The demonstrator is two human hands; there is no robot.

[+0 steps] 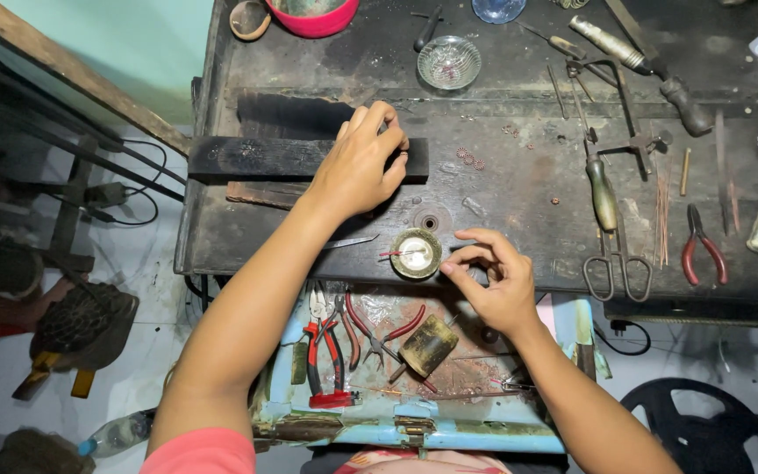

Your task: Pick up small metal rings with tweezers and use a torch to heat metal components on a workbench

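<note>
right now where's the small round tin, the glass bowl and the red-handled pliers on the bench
small round tin (pixel 415 254), head view, on its pale inside
glass bowl (pixel 448 62), head view, on its middle
red-handled pliers (pixel 704 250), head view, on the handles

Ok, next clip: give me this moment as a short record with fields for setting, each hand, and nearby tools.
setting: dark, worn workbench above an open blue tray
left hand: fingertips on a black wooden block
right hand: fingers pinched beside a small round brass dish
in tray: red-handled pliers
on bench: scissors, glass bowl
</note>
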